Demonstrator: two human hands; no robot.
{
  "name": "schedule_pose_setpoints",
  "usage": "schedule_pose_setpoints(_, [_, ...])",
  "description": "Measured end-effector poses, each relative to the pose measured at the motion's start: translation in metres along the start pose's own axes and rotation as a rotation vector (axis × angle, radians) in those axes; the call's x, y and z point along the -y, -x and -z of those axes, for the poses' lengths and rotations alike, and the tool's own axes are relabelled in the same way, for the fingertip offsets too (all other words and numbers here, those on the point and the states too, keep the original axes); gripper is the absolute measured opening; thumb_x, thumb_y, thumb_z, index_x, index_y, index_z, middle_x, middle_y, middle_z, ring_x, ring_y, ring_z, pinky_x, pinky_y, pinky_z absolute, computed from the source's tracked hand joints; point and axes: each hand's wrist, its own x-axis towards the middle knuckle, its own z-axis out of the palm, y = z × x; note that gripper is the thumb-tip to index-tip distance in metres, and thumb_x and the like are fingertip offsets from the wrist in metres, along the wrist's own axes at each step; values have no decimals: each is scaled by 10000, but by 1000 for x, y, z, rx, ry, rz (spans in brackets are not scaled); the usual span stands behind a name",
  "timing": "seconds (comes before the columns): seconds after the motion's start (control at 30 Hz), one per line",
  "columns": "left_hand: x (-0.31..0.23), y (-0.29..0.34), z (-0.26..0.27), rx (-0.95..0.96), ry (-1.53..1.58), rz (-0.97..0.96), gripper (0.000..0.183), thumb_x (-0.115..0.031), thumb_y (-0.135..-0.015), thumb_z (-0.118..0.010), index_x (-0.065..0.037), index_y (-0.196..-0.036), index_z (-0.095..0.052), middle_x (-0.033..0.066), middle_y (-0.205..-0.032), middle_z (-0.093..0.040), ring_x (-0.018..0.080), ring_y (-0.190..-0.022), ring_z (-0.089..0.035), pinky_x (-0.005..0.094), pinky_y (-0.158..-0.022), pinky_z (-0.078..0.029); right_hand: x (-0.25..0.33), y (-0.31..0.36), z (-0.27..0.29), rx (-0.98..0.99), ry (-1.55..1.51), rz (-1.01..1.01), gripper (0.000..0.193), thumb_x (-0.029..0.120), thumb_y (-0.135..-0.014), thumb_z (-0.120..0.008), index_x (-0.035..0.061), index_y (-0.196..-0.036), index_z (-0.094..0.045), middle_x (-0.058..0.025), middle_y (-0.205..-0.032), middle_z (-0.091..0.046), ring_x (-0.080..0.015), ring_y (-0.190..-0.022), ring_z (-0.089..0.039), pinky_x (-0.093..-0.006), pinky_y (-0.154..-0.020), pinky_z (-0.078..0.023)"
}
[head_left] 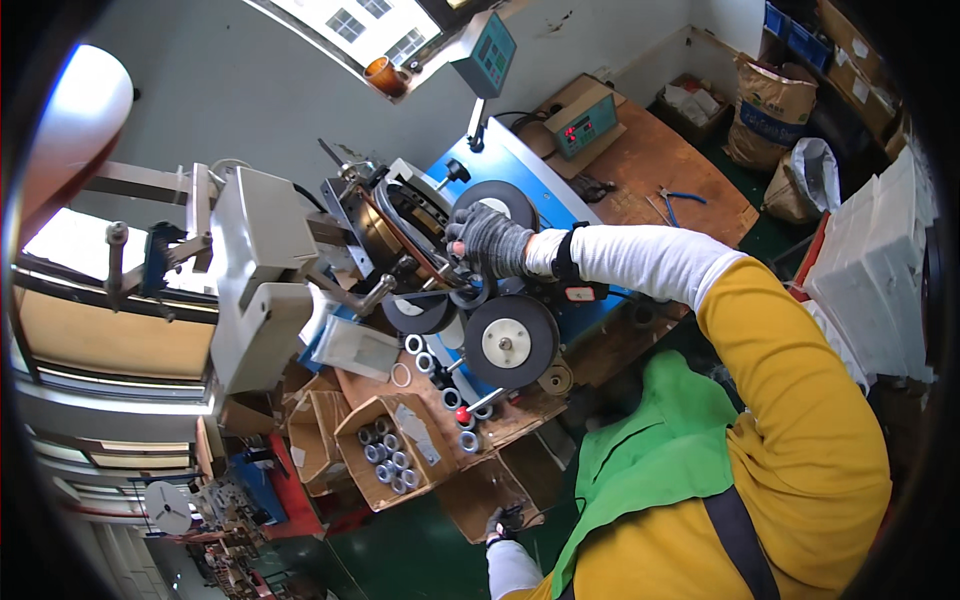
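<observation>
My right hand (pixel 492 242), in a grey glove with bare fingertips, reaches over the ring-shaped head of a coil winding machine (pixel 392 238). Its fingers curl closed against the head beside the upper black wheel (pixel 497 203); what they grip is hidden. Below that arm stands a second black wheel (pixel 527 343) with a pale hub. My left hand (pixel 503 522), also gloved, is low down at an open cardboard box (pixel 470 505). Its fingers are small and dark here, so their pose is unclear.
A carton (pixel 412 437) of grey ring cores stands left of the box. Several loose rings (pixel 450 398) lie by a red-knobbed rod (pixel 462 414). Blue-handled pliers (pixel 685 195) and a digital counter (pixel 582 128) rest on the wooden table (pixel 690 160). White foam trays (pixel 870 270) are stacked at right.
</observation>
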Motion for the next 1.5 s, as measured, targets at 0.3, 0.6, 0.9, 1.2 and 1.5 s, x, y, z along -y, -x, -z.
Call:
schedule_pose_setpoints(0.3, [-25,18,1,202,-1604,-447,367,-316,-825,-401,-149,-1129,-523,58,-1157,-521,241,-1032,-493,299,-876,-391,10,10,12,32,2,-137,256,216,-610,-603,105,-841,-608,-77,-955,-547,-233,-947,-495,-372,-780,-388])
schedule_pose_setpoints(0.6, [-51,-27,9,-48,680,166,272,-247,-858,-425,-51,-1019,-525,116,-1045,-562,279,-1027,-486,441,-835,-406,14,7,8,-15,42,-139,250,241,-591,-609,143,-821,-601,-64,-959,-551,-238,-933,-499,-367,-778,-387])
schedule_pose_setpoints(0.9, [-49,-49,-13,-55,667,175,229,-230,-865,-442,-74,-994,-548,112,-956,-596,272,-970,-514,462,-806,-421,10,12,4,67,44,-136,341,257,-603,-596,130,-919,-592,-108,-977,-530,-287,-928,-494,-407,-783,-389])
schedule_pose_setpoints(1.2, [-33,-40,-24,-18,595,153,260,-196,-881,-370,-32,-1017,-519,130,-992,-580,281,-921,-537,410,-812,-429,15,1,9,57,45,-160,349,267,-582,-621,133,-902,-591,-91,-964,-529,-277,-942,-506,-396,-797,-379])
schedule_pose_setpoints(1.5, [-10,-43,-30,-23,734,179,299,-238,-867,-396,7,-981,-525,211,-1019,-562,359,-975,-509,467,-826,-422,13,5,7,22,6,-144,281,227,-574,-619,126,-835,-594,-86,-935,-523,-266,-925,-502,-397,-787,-379])
